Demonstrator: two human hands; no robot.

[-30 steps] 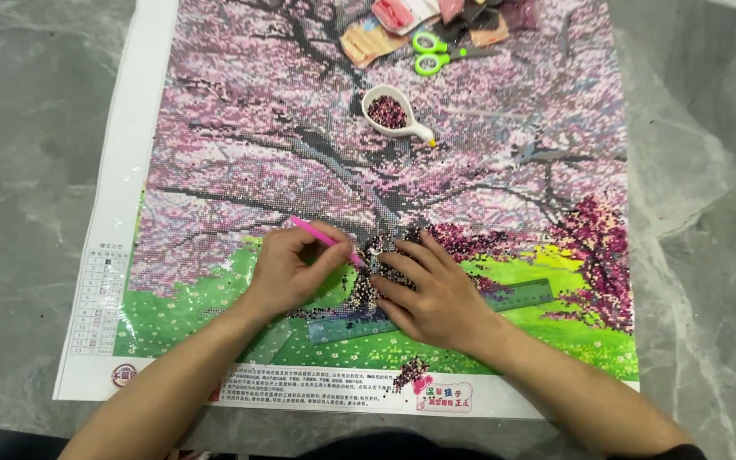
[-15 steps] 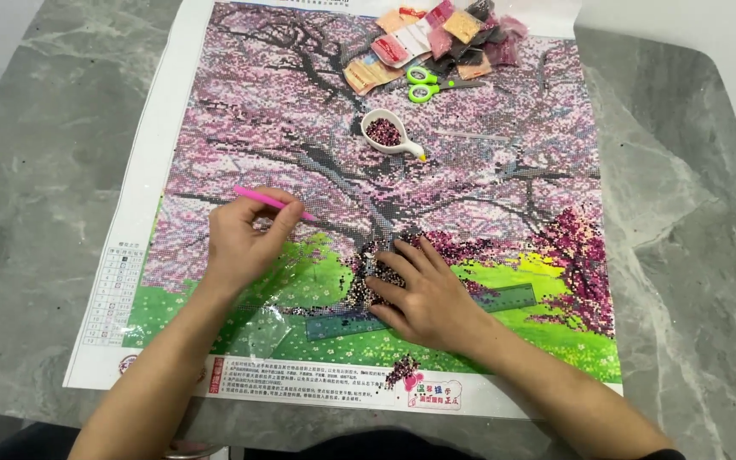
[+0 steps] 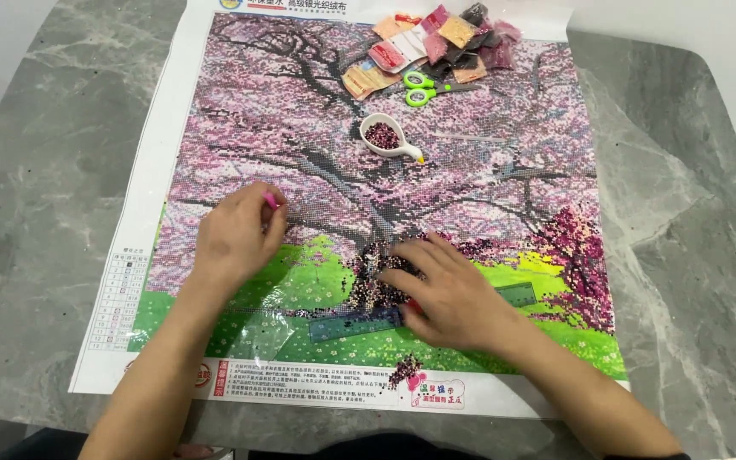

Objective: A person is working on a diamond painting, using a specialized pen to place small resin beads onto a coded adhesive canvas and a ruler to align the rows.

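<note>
A pink pen [image 3: 271, 201] is grasped in the left hand [image 3: 233, 240] over the canvas [image 3: 487, 162]; the right hand [image 3: 449, 294] is laid flat, released, on loose beads [image 3: 372, 285].

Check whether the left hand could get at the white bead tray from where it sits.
Probably yes: the left hand holds a pink pen, and only flat canvas lies between it and the white bead tray; nothing stands in the way.

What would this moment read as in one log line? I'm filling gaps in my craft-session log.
left hand: grips pink pen | right hand: flat on canvas, over ruler | bead tray: beyond hands
</note>
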